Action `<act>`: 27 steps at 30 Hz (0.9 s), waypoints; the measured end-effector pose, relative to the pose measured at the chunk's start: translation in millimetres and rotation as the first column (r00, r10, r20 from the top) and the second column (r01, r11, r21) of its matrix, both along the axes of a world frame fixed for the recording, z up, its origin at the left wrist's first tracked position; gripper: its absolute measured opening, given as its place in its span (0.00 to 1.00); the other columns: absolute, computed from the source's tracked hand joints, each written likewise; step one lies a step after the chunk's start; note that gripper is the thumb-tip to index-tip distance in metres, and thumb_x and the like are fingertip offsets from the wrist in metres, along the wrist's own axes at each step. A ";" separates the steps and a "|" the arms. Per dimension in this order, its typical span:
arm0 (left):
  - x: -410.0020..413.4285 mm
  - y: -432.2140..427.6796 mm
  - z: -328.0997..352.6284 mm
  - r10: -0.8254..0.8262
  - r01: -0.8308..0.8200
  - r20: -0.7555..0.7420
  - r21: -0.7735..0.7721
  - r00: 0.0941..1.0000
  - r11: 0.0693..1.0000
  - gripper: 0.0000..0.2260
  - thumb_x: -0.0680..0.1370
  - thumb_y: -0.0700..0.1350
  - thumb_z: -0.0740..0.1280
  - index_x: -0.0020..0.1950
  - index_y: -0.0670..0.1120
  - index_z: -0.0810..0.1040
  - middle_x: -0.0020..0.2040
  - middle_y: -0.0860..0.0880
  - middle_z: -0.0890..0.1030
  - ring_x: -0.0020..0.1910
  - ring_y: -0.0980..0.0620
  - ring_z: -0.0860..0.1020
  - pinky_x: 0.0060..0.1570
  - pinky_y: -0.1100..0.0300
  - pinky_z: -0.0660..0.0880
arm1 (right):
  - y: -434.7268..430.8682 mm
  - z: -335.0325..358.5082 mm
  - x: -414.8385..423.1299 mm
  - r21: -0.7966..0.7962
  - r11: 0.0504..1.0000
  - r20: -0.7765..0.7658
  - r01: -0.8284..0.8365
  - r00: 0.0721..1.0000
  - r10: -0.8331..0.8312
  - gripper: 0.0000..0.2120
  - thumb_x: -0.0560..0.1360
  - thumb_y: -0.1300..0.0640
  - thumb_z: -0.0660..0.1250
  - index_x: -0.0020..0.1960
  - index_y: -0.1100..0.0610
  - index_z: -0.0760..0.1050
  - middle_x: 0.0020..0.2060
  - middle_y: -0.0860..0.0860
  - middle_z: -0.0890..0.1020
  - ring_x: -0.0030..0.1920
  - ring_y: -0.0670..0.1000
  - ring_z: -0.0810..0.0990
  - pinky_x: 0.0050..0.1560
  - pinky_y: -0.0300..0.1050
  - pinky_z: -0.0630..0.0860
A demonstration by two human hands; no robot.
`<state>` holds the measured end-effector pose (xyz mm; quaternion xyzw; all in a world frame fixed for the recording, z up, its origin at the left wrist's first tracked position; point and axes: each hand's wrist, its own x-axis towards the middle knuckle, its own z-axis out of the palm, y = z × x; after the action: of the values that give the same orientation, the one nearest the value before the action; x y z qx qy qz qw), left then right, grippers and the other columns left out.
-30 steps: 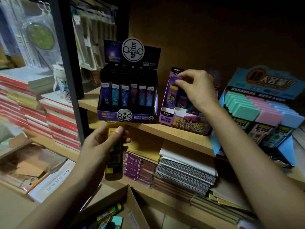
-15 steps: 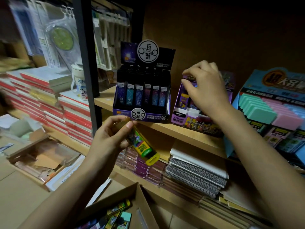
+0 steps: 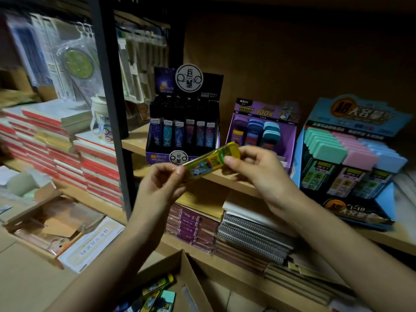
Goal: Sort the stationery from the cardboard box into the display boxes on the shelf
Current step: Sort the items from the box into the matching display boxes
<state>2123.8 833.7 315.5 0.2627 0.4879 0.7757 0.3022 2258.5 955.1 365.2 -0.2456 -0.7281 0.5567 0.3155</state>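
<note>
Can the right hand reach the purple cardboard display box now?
Probably yes. The right hand pinches the long yellow pack just in front of the purple cardboard display box; nothing stands between them, though the left hand also holds the pack.

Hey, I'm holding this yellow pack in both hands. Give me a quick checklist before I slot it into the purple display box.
1. Grip: left hand and right hand both pinch the yellow-green flat plastic pack: ok.
2. Pack upright for slotting: not ok, it lies slanted.
3. Free slot in the purple cardboard display box: cannot tell, the hands hide its front.
4. More packs waiting in the brown cardboard box below: ok.
</note>
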 end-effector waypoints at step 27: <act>15.5 122.6 -4.8 -0.135 -0.193 -0.987 -0.149 0.087 0.970 0.16 0.77 0.44 0.67 0.64 0.44 0.75 0.64 0.46 0.76 0.63 0.47 0.74 0.60 0.52 0.73 | 118.2 40.8 54.8 0.945 0.270 0.079 0.182 0.676 -0.733 0.10 0.75 0.53 0.67 0.54 0.55 0.80 0.47 0.53 0.80 0.52 0.56 0.73 0.45 0.45 0.66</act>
<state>2139.3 956.3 310.8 0.6684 0.6583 0.3333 -0.0936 2313.3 1073.4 405.9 -0.3884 -0.8466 -0.1222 0.3428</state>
